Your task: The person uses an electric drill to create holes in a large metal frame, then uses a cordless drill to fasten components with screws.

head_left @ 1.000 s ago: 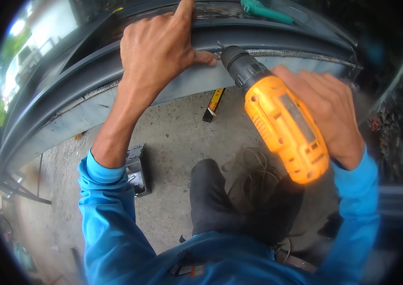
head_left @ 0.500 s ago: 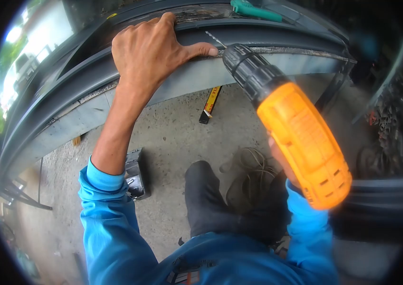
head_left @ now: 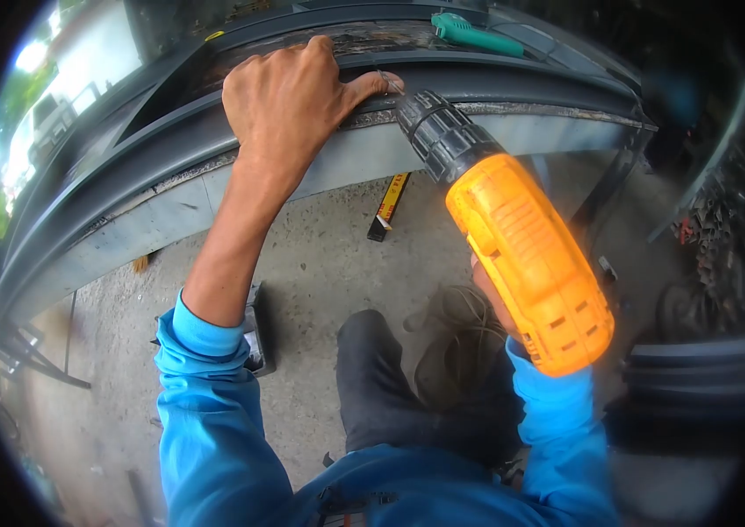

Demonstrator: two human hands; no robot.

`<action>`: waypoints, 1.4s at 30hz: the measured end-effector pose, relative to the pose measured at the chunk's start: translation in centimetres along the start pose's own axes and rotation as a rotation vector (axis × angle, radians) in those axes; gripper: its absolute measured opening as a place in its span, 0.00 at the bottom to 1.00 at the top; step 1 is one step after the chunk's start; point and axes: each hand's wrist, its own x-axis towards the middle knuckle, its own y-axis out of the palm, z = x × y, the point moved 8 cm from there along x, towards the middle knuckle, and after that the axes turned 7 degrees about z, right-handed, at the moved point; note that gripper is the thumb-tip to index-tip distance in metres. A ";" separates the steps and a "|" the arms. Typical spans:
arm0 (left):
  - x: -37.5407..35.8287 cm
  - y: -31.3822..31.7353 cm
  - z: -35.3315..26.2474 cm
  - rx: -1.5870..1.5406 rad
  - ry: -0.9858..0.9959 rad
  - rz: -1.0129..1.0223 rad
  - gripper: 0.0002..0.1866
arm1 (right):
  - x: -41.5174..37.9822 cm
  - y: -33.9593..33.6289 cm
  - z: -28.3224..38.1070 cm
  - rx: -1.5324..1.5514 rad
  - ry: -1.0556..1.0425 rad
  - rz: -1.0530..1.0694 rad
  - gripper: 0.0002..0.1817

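Standing over gray conc. floor (head_left: 302, 263), dk metal frame (head_left: 495, 79) bears L hand (head_left: 289, 101).

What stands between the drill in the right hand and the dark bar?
The left thumb: it lies over the bar, and in this view the bit of the drill, held by the right hand, crosses its tip. Whether they touch, I can't tell. Nothing else visible is in the way.
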 end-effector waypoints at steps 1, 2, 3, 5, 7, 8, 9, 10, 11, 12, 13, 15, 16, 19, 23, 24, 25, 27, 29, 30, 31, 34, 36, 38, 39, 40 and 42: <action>-0.1 0.0 0.0 -0.001 0.001 0.003 0.36 | -0.3 0.2 -0.4 0.090 0.016 -0.041 0.20; 0.0 0.0 0.0 0.002 -0.001 0.010 0.36 | -0.4 0.3 -0.4 0.090 0.016 -0.040 0.20; 0.0 0.1 0.0 0.005 -0.007 0.015 0.36 | -0.3 0.2 0.3 0.025 -0.012 -0.045 0.21; 0.0 0.1 0.0 0.004 -0.012 0.007 0.36 | 0.1 -0.3 1.2 -0.038 -0.036 -0.052 0.21; 0.0 -0.2 0.0 0.006 -0.015 0.002 0.36 | 0.7 0.2 0.8 -0.054 0.086 0.110 0.22; 0.2 0.2 0.2 0.032 -0.040 0.095 0.37 | 0.5 0.4 0.6 -0.052 0.089 0.109 0.22; 0.2 0.8 0.4 0.056 -0.066 0.190 0.40 | 0.2 0.6 0.4 -0.090 0.060 0.104 0.22; 0.2 0.9 0.4 0.056 -0.066 0.190 0.40 | -0.2 0.8 0.2 -0.128 0.026 0.098 0.22; 0.2 0.8 0.4 0.061 -0.058 0.169 0.40 | -0.5 1.1 -0.4 -0.129 0.021 0.098 0.22; 0.1 0.6 0.4 0.065 -0.052 0.149 0.40 | -0.6 1.1 -0.4 -0.257 -0.024 0.073 0.22; 0.1 0.5 0.3 0.064 -0.053 0.148 0.40 | -0.6 0.9 0.0 -0.385 -0.065 0.046 0.22; 0.1 0.5 0.3 0.023 -0.069 0.194 0.39 | 1.3 -0.2 0.2 -0.013 0.057 0.093 0.22; 0.1 0.3 0.4 0.024 -0.065 0.191 0.39 | 2.4 -0.2 -0.3 0.361 0.176 0.136 0.23; 0.2 -0.6 0.1 0.009 0.078 0.118 0.41 | 3.6 -0.4 -1.4 0.603 0.206 0.219 0.31; 0.4 -0.8 -0.1 -0.092 0.066 0.251 0.39 | 6.7 -3.6 1.6 0.008 -0.234 0.220 0.32; 0.4 -0.9 -0.3 -0.152 0.087 0.314 0.37 | 7.3 -4.2 1.7 0.009 -0.236 0.217 0.32; 0.5 -1.2 -0.3 -0.153 0.089 0.372 0.35 | 8.0 -4.8 2.3 -0.009 -0.250 0.283 0.30; 0.4 -1.1 -0.1 -0.138 0.099 0.343 0.34 | 8.7 -5.0 3.6 -0.068 -0.266 0.376 0.27; 0.4 -1.2 -0.3 -0.148 0.094 0.320 0.32 | 9.1 -5.0 3.7 -0.088 -0.292 0.383 0.26; 0.1 -1.1 -0.3 -0.160 0.077 0.325 0.32 | 9.4 -5.2 3.9 -0.119 -0.314 0.366 0.26; 0.2 -1.1 -0.3 -0.159 0.076 0.307 0.32 | 9.6 -5.2 4.2 -0.150 -0.267 0.431 0.25; 0.4 -0.7 0.0 -0.145 0.063 0.303 0.35 | 9.8 -5.1 5.0 -0.236 -0.318 0.423 0.25; 0.0 -0.4 0.0 -0.128 0.064 0.340 0.40 | 9.9 -4.9 4.9 -0.225 -0.311 0.471 0.24; 0.1 -0.4 0.0 -0.127 0.055 0.382 0.39 | 10.0 -5.4 2.6 0.129 -0.147 0.332 0.24; 0.2 -0.4 0.0 -0.126 0.056 0.382 0.39 | 9.6 -5.1 2.3 0.196 -0.107 0.321 0.24; 0.2 -0.5 0.0 -0.127 0.066 0.358 0.38 | 9.3 -5.0 2.7 0.196 -0.108 0.319 0.24; 0.1 -0.5 -0.1 -0.129 0.075 0.327 0.38 | 8.4 -4.3 4.5 -0.163 -0.245 0.361 0.24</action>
